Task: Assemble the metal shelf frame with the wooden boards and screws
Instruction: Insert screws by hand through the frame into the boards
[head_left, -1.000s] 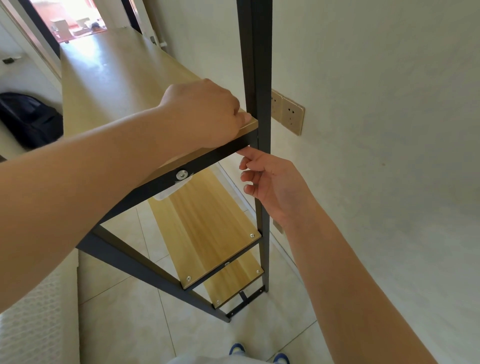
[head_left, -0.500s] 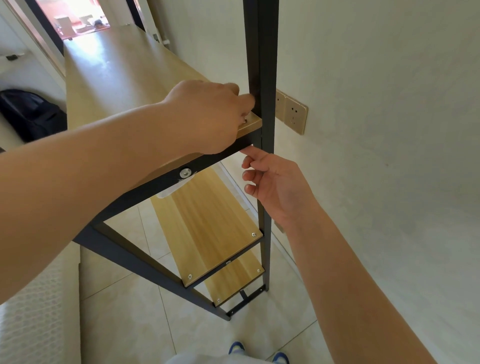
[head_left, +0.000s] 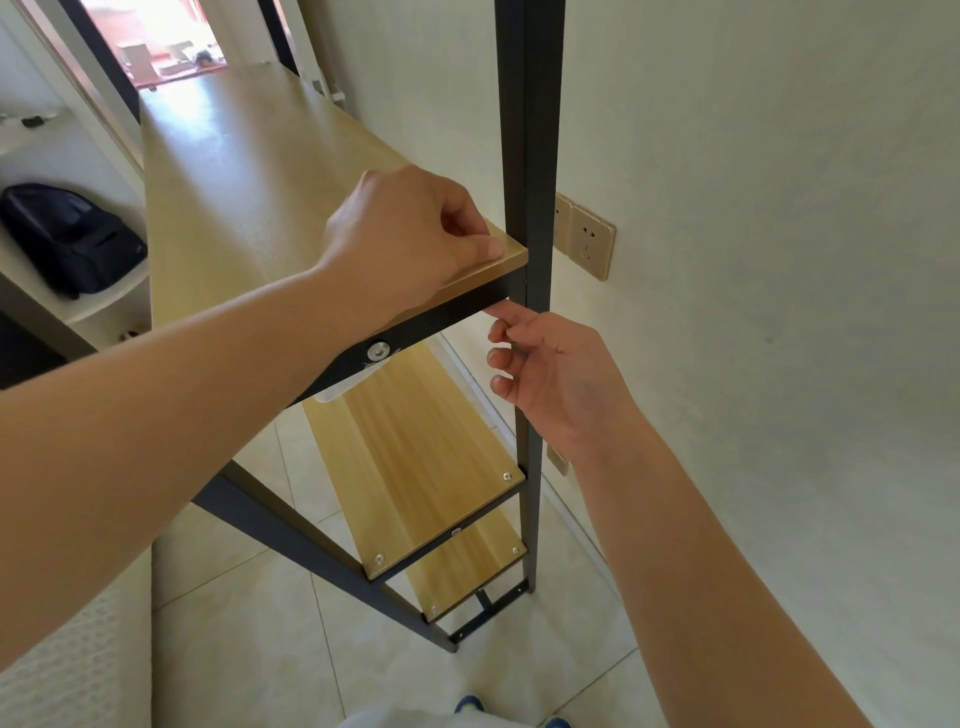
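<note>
The black metal shelf frame's post (head_left: 527, 130) stands against the wall. The top wooden board (head_left: 234, 208) lies on a black crossbar (head_left: 441, 322) that carries a silver bolt (head_left: 378, 351). My left hand (head_left: 410, 234) rests on the board's near right corner with its fingers curled and the thumb pointing at the corner; whether it pinches anything is hidden. My right hand (head_left: 561, 379) is beneath that corner. Its index fingertip touches the crossbar's underside beside the post, and the other fingers are loosely bent. Two lower boards (head_left: 415, 457) (head_left: 467, 566) sit in the frame with screws at their corners.
A beige wall socket (head_left: 587, 241) is just right of the post. A dark backpack (head_left: 72, 239) lies on a white shelf at the left. A white plastic piece (head_left: 337, 392) hangs under the crossbar. The floor is tiled, and blue shoe tips (head_left: 470, 704) show at the bottom.
My left hand has shifted slightly back from the post, and its thumb now lies flat on the board's corner. The right hand stays under the corner.
</note>
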